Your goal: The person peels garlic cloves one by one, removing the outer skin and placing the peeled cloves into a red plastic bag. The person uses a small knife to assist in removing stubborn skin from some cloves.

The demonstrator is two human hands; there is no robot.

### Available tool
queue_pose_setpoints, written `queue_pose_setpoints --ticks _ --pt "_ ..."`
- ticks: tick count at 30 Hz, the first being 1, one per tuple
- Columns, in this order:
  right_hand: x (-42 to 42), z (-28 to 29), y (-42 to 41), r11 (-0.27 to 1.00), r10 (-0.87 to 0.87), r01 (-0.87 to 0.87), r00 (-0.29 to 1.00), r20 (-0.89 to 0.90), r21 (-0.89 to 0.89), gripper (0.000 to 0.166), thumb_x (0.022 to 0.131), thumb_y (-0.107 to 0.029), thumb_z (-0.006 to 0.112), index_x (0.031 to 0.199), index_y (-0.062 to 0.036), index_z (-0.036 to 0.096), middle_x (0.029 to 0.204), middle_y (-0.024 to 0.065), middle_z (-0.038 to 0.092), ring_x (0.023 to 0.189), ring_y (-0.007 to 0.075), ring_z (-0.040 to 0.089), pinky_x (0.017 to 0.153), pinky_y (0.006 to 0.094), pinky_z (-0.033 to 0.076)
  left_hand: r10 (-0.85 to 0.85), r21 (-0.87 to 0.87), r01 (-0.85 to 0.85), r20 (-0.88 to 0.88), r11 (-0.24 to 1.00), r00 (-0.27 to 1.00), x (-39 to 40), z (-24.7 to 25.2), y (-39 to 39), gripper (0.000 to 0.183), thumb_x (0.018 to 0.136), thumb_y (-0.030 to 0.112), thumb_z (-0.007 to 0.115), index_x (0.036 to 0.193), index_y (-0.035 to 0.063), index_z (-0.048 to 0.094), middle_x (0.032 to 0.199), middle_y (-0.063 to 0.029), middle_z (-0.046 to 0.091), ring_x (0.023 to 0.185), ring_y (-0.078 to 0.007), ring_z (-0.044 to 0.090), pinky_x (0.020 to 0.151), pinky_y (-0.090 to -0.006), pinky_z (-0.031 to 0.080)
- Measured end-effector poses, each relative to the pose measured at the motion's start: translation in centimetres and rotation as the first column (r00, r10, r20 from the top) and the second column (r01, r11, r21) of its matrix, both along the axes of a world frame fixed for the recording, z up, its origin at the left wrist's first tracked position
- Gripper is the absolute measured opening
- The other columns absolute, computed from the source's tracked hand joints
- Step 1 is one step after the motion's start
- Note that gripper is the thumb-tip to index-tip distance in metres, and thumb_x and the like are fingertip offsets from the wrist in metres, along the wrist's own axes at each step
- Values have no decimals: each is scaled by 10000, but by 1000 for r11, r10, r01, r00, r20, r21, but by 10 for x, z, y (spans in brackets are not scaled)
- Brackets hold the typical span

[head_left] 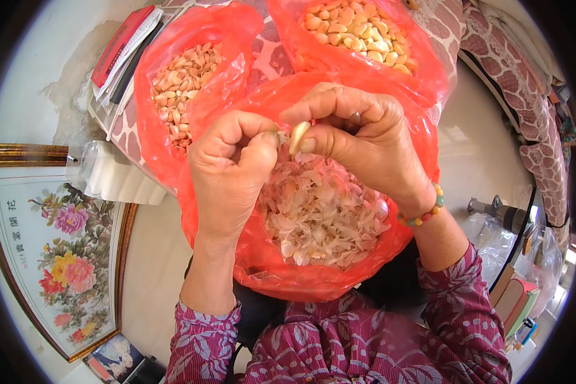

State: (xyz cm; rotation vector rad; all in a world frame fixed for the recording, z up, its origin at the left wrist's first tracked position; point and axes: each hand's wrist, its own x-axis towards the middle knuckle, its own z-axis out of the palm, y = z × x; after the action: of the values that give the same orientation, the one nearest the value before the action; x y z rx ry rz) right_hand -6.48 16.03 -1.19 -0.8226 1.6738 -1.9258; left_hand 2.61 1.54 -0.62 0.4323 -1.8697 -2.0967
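Between the thumb and fingers of my right hand (360,132) is a peeled garlic clove (298,137), pale and smooth. Just left of it, my left hand (235,163) pinches a small scrap of garlic skin (282,138). Both hands are over a red plastic bag (312,285) on my lap, which holds a heap of papery garlic skins (324,216). Beyond my left hand, another red plastic bag (237,29) contains unpeeled cloves (185,81). A third red bag (293,33), at the top, holds many peeled cloves (360,31).
The far bags rest on a table with a patterned cloth (271,53). Books and papers (127,53) stand at its left edge. A framed flower picture (72,259) leans at left. On the right are a patterned sofa cover (513,91) and a shelf with clear plastic bags (489,240).
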Motion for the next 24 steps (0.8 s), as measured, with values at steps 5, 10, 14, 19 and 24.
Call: queue_pose_setpoints --ticks 5,10,14,19,24 --pt "-7 5 4 987 36 20 941 335 -161 191 808 -85 708 972 -10 645 845 7 658 750 46 599 647 186 484 -64 -77 58 -73 995 995 2 2 -2 90 819 -38 580 748 17 581 683 33 564 587 -11 494 525 -165 395" --pt "-8 -7 1 963 82 6 945 315 -269 156 815 -45 685 962 -8 647 841 21 662 793 76 622 703 214 515 -102 -90 90 -136 992 985 4 0 -2 139 814 -21 644 929 6 569 789 -9 611 651 -25 534 555 -169 429" --pt "-4 -10 -4 958 100 -29 966 237 -286 114 807 0 675 919 4 655 858 32 657 794 87 621 720 221 521 -143 80 168 -250 983 958 2 -4 2 253 836 19 660 1054 -6 535 872 -41 625 677 -39 552 558 -172 450" --pt "1 -15 -7 964 32 27 976 215 -263 135 791 16 683 924 0 669 904 37 645 796 85 617 732 225 517 -91 70 106 -192 992 977 2 1 6 229 845 2 643 1047 -18 538 902 -65 625 724 -69 588 605 -189 494" --pt "4 -9 -9 967 56 30 944 325 -255 192 785 -37 712 968 -5 666 908 33 655 806 83 614 735 226 513 -59 -20 56 -239 998 969 2 -6 6 241 825 -32 651 1041 -24 545 916 -74 628 759 -95 615 617 -203 517"
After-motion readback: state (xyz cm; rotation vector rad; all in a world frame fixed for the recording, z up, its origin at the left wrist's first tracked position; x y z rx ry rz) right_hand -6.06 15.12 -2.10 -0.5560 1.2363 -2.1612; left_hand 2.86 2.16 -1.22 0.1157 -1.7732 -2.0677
